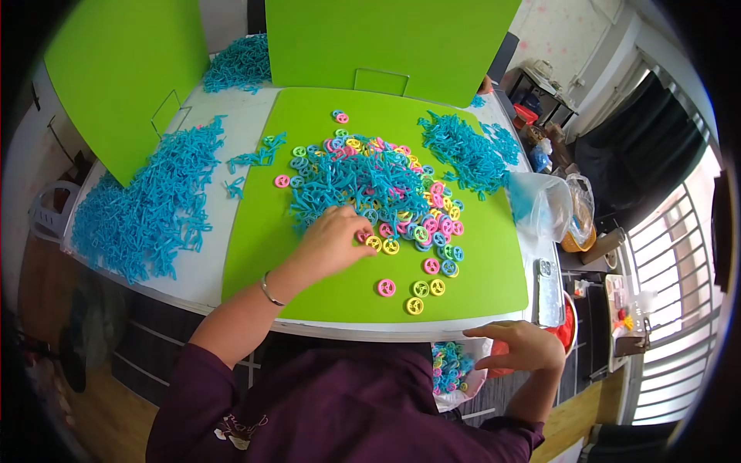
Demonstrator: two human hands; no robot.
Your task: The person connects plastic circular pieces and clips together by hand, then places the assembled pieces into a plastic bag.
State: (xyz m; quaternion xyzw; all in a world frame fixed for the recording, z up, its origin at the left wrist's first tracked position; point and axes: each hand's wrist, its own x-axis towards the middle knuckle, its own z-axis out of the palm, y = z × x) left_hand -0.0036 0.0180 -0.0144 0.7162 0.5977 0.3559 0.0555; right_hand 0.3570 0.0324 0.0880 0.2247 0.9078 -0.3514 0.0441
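My left hand (333, 238) reaches over the green mat (324, 289), its thumb and fingers closed around a small pink wheel (361, 236) that they partly hide. Beside those fingertips lie yellow spoked wheels (391, 247). Just beyond the hand is a mixed heap of blue plastic clip-like pieces (347, 181) with pink, yellow, green and blue wheels around and among them. My right hand (521, 344) hovers at the table's front edge, fingers stretched and thumb apart, holding nothing. Below it hangs a bag (463, 393) with wheels and blue pieces inside.
More blue pieces are heaped on the left (147, 208), at the back and on the right (467, 150). Upright green boards (386, 38) stand at the back and left. A clear plastic bag (540, 204) and a phone (549, 297) lie along the right edge.
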